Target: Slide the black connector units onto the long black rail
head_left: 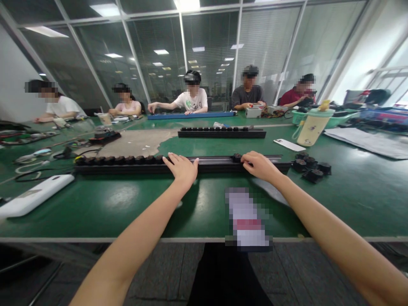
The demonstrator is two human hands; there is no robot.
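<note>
A long black rail [216, 167] with a silvery channel along its top lies crosswise on the green table. Several small black blocks [127, 160] sit in a row on its left part. My left hand [183, 168] rests on the rail at the right end of that row, palm down with fingers spread. Towards the rail's right end, my right hand [259, 165] has its fingers curled against a single black block [236, 157] on the channel. The fingertips partly hide that block. Several loose black blocks [314, 172] lie on the table to the right of the rail.
Behind it lies a second black rail [221, 133] bearing blocks. A blurred-out phone [247, 216] lies near the front edge, a white power bank [38, 195] at left. A white phone [289, 145] and yellow cup [312, 127] stand right. Several people sit opposite.
</note>
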